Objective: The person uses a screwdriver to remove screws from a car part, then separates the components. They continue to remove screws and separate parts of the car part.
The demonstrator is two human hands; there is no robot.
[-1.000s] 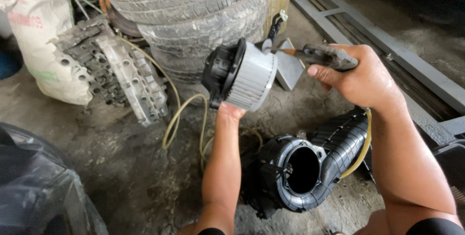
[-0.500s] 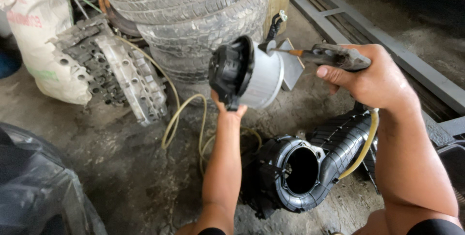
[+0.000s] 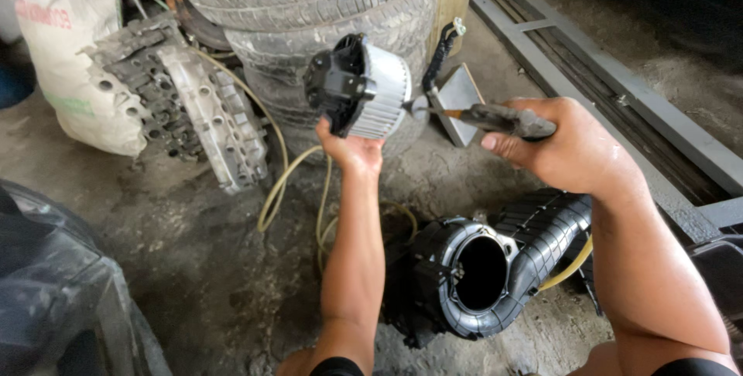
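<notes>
My left hand (image 3: 352, 150) holds up a blower fan (image 3: 357, 87) from below: a white finned wheel on a black motor base. My right hand (image 3: 569, 147) grips an air blow gun (image 3: 495, 119) whose nozzle tip points at the wheel's right side. Below my hands a black plastic blower housing (image 3: 495, 267) with a round opening lies on the concrete floor. A yellow hose (image 3: 298, 182) runs across the floor and under my right arm.
A stack of tyres (image 3: 309, 4) stands behind the fan. A metal engine part (image 3: 186, 101) and a white sack (image 3: 70, 58) lie at the left. A steel frame rail (image 3: 619, 97) runs at the right. A dark bag (image 3: 54, 291) sits bottom left.
My left hand has turned and tilted the fan, so the black motor base now faces left. My right hand with the blow gun has dropped slightly, its tip closer to the wheel.
</notes>
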